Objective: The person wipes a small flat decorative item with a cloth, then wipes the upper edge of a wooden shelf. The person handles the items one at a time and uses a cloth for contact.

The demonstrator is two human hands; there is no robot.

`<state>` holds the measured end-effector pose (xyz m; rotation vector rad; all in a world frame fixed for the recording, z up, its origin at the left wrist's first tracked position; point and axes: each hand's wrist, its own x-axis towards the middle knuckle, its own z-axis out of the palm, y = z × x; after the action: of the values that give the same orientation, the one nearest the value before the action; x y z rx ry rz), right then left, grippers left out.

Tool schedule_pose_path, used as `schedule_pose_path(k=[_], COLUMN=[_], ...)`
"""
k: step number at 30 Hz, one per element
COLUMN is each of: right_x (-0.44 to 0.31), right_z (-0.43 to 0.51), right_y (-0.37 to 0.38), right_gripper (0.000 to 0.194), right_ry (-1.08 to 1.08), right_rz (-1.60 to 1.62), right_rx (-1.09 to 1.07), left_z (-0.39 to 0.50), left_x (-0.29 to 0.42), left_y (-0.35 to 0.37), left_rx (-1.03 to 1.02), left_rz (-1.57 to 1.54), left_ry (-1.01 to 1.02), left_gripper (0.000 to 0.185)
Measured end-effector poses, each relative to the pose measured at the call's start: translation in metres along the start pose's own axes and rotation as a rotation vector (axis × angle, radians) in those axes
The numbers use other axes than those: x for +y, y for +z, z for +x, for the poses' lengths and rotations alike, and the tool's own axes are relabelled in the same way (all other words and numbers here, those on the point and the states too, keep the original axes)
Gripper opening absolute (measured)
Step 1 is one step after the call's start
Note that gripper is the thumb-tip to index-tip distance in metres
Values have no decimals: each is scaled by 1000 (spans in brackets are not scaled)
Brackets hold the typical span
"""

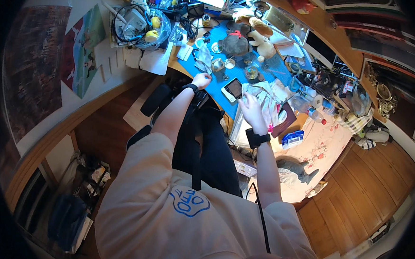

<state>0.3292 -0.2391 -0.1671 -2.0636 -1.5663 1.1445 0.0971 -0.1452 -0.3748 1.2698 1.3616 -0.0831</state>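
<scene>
My left hand (201, 80) is at the near edge of a blue cutting mat (216, 93), its fingers curled. A crumpled grey-white cloth (203, 60) lies just beyond it. Whether anything small is between those fingertips is too fine to see. My right hand (251, 109) is beside a white handheld device with a dark screen (233, 90), fingers loosely bent. To that hand's right spreads a rumpled pale cloth (264, 96); I cannot tell whether the fingers touch it. A small glass jar (251, 72) and a little box (218, 64) stand farther back on the mat.
Plush toys (237, 44) sit at the back of the mat. Plastic bottles (300, 104) lie right of the cloth, near a blue wipes pack (292, 139). A plastic bag (160, 29) and papers (157, 60) crowd the left side. An armrest (156, 99) is near my left forearm.
</scene>
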Motion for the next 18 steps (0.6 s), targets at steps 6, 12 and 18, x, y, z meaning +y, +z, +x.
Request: schedule_pose_path(k=[6, 12, 18], right_x=[-60, -74, -129], right_z=[-8, -20, 10], right_y=[40, 42, 14], right_gripper=[38, 37, 63], right_ry=[-94, 37, -56], right_rz=[145, 170, 342], right_rx=[-143, -197, -82], left_z=[62, -21, -166], left_x=[-21, 38, 136], left_y=[28, -36, -141], left_rx=[-36, 375, 259], left_rz=[236, -6, -200], left_ry=[3, -9, 524], left_gripper=[43, 27, 22])
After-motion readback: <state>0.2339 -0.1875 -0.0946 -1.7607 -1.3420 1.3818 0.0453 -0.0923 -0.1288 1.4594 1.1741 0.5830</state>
